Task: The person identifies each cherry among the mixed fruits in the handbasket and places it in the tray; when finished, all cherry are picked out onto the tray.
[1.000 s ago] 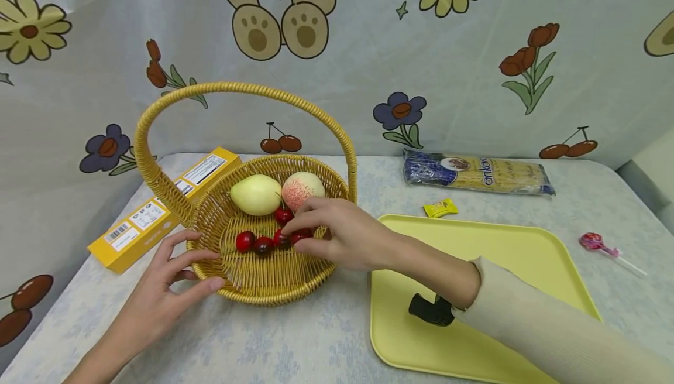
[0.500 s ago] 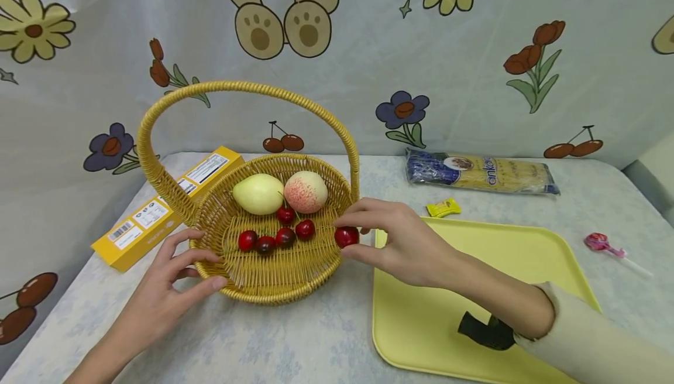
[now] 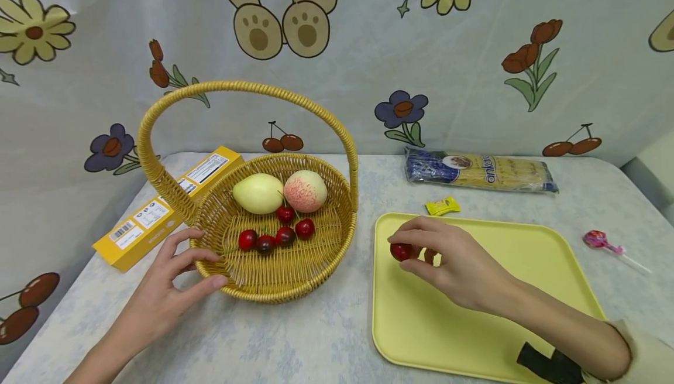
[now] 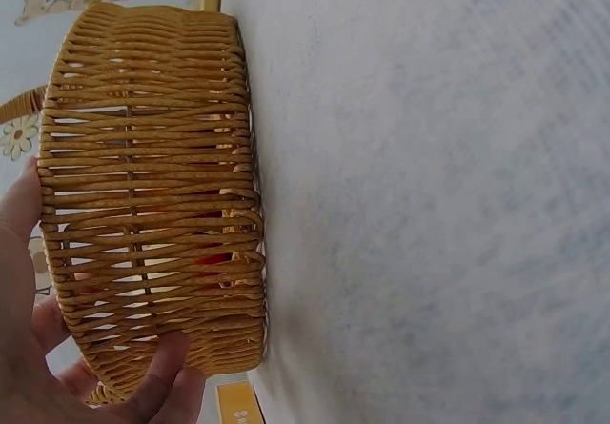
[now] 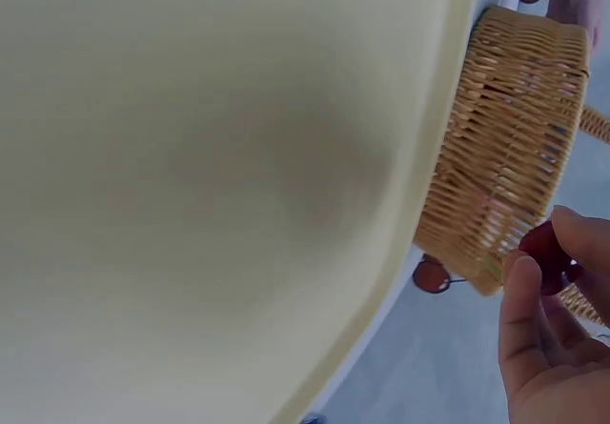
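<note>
My right hand point(image 3: 458, 264) pinches a dark red cherry point(image 3: 401, 252) between thumb and fingertips, over the left part of the yellow tray point(image 3: 463, 337). The right wrist view shows this cherry point(image 5: 543, 252) at the fingertips, with the basket beyond it. At the near left of the wicker basket point(image 3: 342, 243), my left hand point(image 3: 163, 290) grips the rim; some of its fingers point(image 4: 162, 376) lie along the woven wall in the left wrist view. Inside the basket are several cherries point(image 3: 285, 236), a pale yellow pear point(image 3: 258, 193) and a pink-speckled peach point(image 3: 305, 191).
A tall handle point(image 3: 247, 86) arches over the basket. Behind its left side lies a long yellow box point(image 3: 142, 226). Beyond the tray are a pasta packet point(image 3: 479, 172) and a small yellow wrapped candy point(image 3: 442, 206); a lollipop point(image 3: 597, 240) lies to its right.
My right hand has lifted a cherry out of the basket and carried it rightward over the tray. My left hand stays at the basket rim.
</note>
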Available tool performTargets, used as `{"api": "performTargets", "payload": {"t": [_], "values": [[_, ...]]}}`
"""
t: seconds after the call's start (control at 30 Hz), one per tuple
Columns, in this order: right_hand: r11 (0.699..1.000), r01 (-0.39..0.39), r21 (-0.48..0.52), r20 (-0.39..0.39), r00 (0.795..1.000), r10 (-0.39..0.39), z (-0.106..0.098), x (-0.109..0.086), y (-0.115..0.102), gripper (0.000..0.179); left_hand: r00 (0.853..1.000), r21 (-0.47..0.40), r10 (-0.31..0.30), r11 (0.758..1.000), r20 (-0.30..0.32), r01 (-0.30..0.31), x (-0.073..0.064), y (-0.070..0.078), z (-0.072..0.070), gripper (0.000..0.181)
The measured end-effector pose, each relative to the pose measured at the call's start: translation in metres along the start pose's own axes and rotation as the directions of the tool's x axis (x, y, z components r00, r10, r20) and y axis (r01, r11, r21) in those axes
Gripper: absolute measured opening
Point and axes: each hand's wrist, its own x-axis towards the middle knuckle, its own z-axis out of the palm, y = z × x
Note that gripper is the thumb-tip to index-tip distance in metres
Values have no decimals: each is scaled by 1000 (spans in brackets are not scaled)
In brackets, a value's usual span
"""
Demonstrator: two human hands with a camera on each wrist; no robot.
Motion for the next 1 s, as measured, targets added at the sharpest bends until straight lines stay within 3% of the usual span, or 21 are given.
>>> {"api": "performTargets", "payload": {"t": [0.23, 0.7, 1.0], "values": [[995, -66, -69, 92, 993, 72, 2, -12, 18, 30, 1000, -38, 8, 999, 2, -8, 2, -2, 1, 19], [994, -50, -96, 206, 976, 69, 10, -12, 37, 31, 1000, -33, 22, 999, -19, -23, 1, -6, 3, 22], [993, -40, -108, 220, 974, 63, 10, -13, 38, 26, 1000, -39, 14, 999, -10, -14, 1, -5, 3, 22]]}}
